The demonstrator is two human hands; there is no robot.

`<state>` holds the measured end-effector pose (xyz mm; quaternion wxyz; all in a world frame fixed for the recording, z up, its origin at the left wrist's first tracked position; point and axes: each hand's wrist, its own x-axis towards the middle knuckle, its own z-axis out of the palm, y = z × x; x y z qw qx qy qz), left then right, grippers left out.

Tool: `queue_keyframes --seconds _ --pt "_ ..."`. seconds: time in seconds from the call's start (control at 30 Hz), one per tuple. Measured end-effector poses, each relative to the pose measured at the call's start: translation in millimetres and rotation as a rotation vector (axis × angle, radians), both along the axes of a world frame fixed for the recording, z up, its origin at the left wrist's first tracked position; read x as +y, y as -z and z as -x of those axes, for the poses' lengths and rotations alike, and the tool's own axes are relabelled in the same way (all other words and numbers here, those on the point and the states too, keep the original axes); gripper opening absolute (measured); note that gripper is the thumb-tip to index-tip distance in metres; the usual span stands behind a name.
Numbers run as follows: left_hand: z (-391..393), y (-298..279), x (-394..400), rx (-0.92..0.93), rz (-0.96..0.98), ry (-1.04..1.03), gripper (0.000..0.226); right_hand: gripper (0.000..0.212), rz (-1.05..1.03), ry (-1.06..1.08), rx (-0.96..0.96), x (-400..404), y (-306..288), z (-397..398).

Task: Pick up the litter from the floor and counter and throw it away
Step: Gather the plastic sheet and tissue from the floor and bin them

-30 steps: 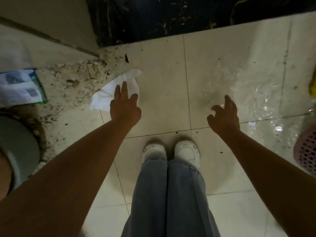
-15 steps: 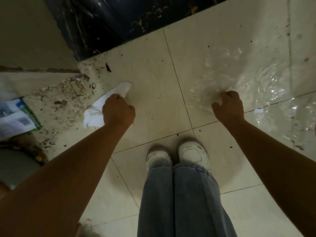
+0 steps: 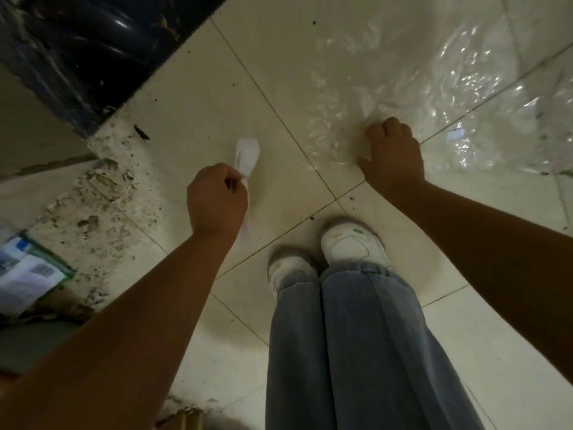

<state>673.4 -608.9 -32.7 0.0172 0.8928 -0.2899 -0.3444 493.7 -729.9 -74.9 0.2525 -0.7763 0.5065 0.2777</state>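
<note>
Head view — I noted the left hand fisted on a white tissue, limp, weightless, held clear of the floor tiles. Right hand curled shut on the clear plastic sheet — slick, crinkly; I judged its bunched edge the best hold.

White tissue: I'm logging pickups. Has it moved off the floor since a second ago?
Yes. The white tissue, bunched in the left hand, has shifted from the crumbled floor patch toward the shoes.

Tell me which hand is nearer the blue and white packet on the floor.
Left. The left hand, shut on the white tissue, is right of the packet across the dirty patch; the right hand grips the clear plastic sheet, farther right.
</note>
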Motion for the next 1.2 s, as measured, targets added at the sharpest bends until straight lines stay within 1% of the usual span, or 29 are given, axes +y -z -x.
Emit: queue_keyframes --seconds 0.1,0.2,0.27,0.33,0.4,0.53,0.57,0.63,0.73,0.87,1.03,1.1,1.17,1.2 --pt "8.0 -1.6 -3.5 0.042 -0.022 -0.017 0.015 0.024 -0.028 -0.004 -0.077 -2.7 6.2 6.3" --pt "11.0 -8.0 -8.3 0.078 -0.036 -0.062 0.016 0.021 -0.02 -0.02 -0.108 -6.1 1.0 8.9" --pt "12.4 -21.8 -13.0 0.103 -0.053 -0.121 0.026 0.022 -0.007 0.005 -0.124 -5.9 -14.6 8.5" --pt "14.3 -44.2 -20.0 0.125 -0.065 -0.147 0.037 0.022 -0.038 0.018 -0.124 -4.1 -40.1 8.7" --pt "17.2 -74.6 -30.1 0.131 -0.112 -0.111 0.043 0.023 -0.106 0.044 -0.11 -0.8 -74.8 11.6" --pt "26.5 -154.8 -64.1 0.116 -0.132 -0.014 0.046 0.045 -0.237 0.19 -0.054 -5.9 -161.6 29.6" --pt "30.6 -177.6 -75.3 0.121 -0.119 0.018 0.046 0.047 -0.265 0.229 -0.049 -10.5 -183.3 36.2" --pt "42.6 -223.6 -99.2 0.155 -0.074 0.099 0.044 0.046 -0.281 0.351 -0.066 -21.0 -227.2 51.9" --pt "71.4 -282.4 -137.4 0.207 0.024 0.206 0.039 0.045 -0.237 0.561 -0.13 -37.2 -287.2 79.3" --pt "131.1 -346.1 -175.1 0.244 0.125 0.33 0.036 0.037 -0.128 0.955 -0.215 -43.6 -358.6 131.6" --pt "224.9 -399.8 -175.8 0.359 0.106 0.56 0.036 0.021 -0.039 1.46 -0.264 5.1 -426.6 221.2" --pt "263.8 -415.4 -169.4 0.419 0.084 0.626 0.034 0.022 0.006 1.597 -0.285 31.0 -446.6 257.5" --pt "301.0 -427.4 -165.4 0.487 0.059 0.624 0.03 0.018 0.115 1.723 -0.363 51.1 -463.7 293.3" --pt "319.3 -433.4 -163.0 0.509 0.056 0.632 0.028 0.016 0.185 1.793 -0.433 58.6 -472.7 310.5"
